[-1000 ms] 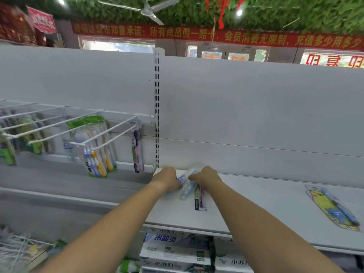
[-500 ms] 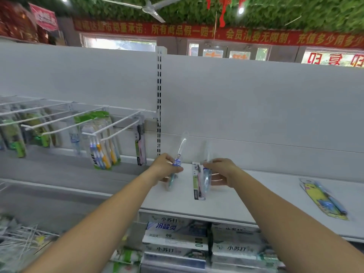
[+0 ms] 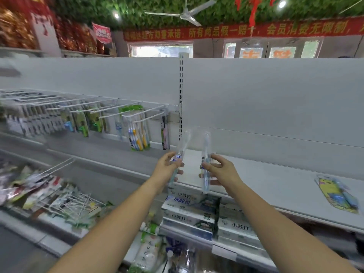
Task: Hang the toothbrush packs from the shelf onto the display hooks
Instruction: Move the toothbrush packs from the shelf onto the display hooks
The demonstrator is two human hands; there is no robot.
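the left hand (image 3: 167, 166) pinches a clear toothbrush pack (image 3: 183, 142) near its middle, thumb and fingers curled round it, and the right hand (image 3: 220, 170) pinches a second clear pack (image 3: 206, 148) the same way; both packs stand nearly upright, side by side but apart, lifted above the front of the white shelf (image 3: 275, 180). the left pack bears a small blue and white label too blurred to read, and the right one shows a barcode strip. farther right, a yellow toothbrush pack (image 3: 336, 194) lies flat on the shelf. to the left, white display hooks (image 3: 149, 116) jut from the back panel, carrying hanging packs, among them a pack of blue and yellow brushes (image 3: 137, 134) and a dark and pink one (image 3: 165, 133) on the nearest hook. under the shelf, stacked boxes (image 3: 189, 205) read "小苏打". a red banner (image 3: 236, 29) across the back wall reads in part "所有商品假一赔十, 会员消费无限制". on the lower left shelf, a heap of packets (image 3: 39, 190) lies mixed with loose white hooks.
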